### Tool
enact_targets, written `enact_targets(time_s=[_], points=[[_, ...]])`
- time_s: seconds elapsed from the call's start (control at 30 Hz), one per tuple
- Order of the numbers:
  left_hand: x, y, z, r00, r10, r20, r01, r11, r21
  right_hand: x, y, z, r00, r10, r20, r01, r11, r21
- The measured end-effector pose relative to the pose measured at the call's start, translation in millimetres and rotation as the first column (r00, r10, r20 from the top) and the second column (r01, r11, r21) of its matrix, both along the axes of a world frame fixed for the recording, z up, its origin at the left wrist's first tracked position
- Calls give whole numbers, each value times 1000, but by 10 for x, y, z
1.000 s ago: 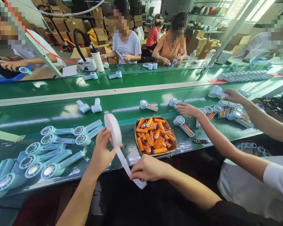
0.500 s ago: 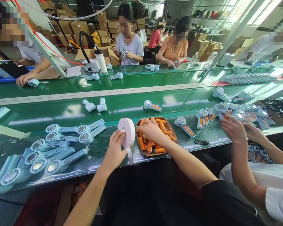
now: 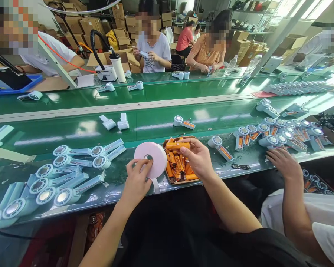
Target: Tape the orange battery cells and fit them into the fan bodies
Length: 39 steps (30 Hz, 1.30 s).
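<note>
My left hand (image 3: 136, 181) is closed on a white roll of tape (image 3: 151, 159), held upright at the near edge of the green bench, with a short loose end hanging down. My right hand (image 3: 196, 155) pinches an orange battery (image 3: 176, 145) just above a brown tray (image 3: 180, 181) filled with several orange batteries. The tape roll sits right beside the tray's left side.
Several pale blue fan housings (image 3: 61, 174) lie in rows at my left. A co-worker's hand (image 3: 284, 163) rests at the right near more fan housings with batteries (image 3: 278, 131). A green conveyor belt (image 3: 72, 129) carries loose parts. Other people sit at the far side.
My right hand let go of the tape strip, reached into the tray and lifted out one orange battery. The tape roll turned flat-on to me. The co-worker's hands drew back.
</note>
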<state>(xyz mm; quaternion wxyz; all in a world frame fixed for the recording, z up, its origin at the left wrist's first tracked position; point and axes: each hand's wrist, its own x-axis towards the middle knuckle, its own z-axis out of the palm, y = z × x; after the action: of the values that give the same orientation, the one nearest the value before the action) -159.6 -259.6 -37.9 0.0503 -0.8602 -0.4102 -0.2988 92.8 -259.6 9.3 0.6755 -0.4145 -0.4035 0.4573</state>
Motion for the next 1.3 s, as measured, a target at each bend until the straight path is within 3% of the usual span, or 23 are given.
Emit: enact_targets(time_s=[0.13, 0.23, 0.33, 0.5, 0.6, 0.7, 0.73, 0.8, 0.9, 1.0, 1.1, 1.17, 1.23, 1.3], points=[[64, -54, 53, 1000, -10, -12, 10, 1000, 25, -121, -36, -128, 991, -131, 2, 131, 991, 42], [64, -63, 112, 999, 5, -34, -4, 999, 44, -261, -95, -268, 994, -75, 83, 75, 997, 3], [22, -34, 204, 996, 21, -88, -11, 993, 114, -321, -145, -337, 985, 68, 158, -55, 995, -85], [-74, 41, 363, 982, 26, -188, 21, 969, 245, -89, -72, -157, 914, 306, 266, -261, 946, -190], [-118, 92, 412, 978, 10, -209, 52, 957, 286, 116, 17, 37, 778, 440, 449, -358, 897, -260], [-148, 153, 432, 974, -36, -222, 102, 949, 297, 227, 74, 158, 672, 497, 549, -382, 867, -319], [-154, 170, 433, 973, -48, -227, 116, 948, 295, 219, 79, 162, 671, 513, 536, -393, 858, -330], [-151, 180, 414, 973, -52, -225, 117, 952, 284, 113, 62, 99, 741, 509, 437, -407, 859, -311], [-83, 84, 299, 982, 49, -185, -8, 976, 218, -194, -6, -130, 933, 327, 153, -296, 935, -195], [38, -157, 65, 978, 147, -145, -139, 988, 60, -322, -2, -309, 990, 114, -77, -126, 977, -175], [55, -361, -188, 984, 58, -167, -78, 990, -116, 59, 135, -213, 971, -153, -181, 139, 986, -90], [-61, -323, -280, 981, -16, -194, -33, 969, -246, 491, 227, -38, 895, -367, -251, 392, 919, 53], [-238, -86, -266, 979, -55, -196, -28, 917, -397, 854, 247, 110, 859, -438, -264, 481, 868, 126], [-371, 326, -149, 984, -39, -176, -60, 849, -525, 1015, 186, 148, 888, -406, -215, 437, 891, 121]])
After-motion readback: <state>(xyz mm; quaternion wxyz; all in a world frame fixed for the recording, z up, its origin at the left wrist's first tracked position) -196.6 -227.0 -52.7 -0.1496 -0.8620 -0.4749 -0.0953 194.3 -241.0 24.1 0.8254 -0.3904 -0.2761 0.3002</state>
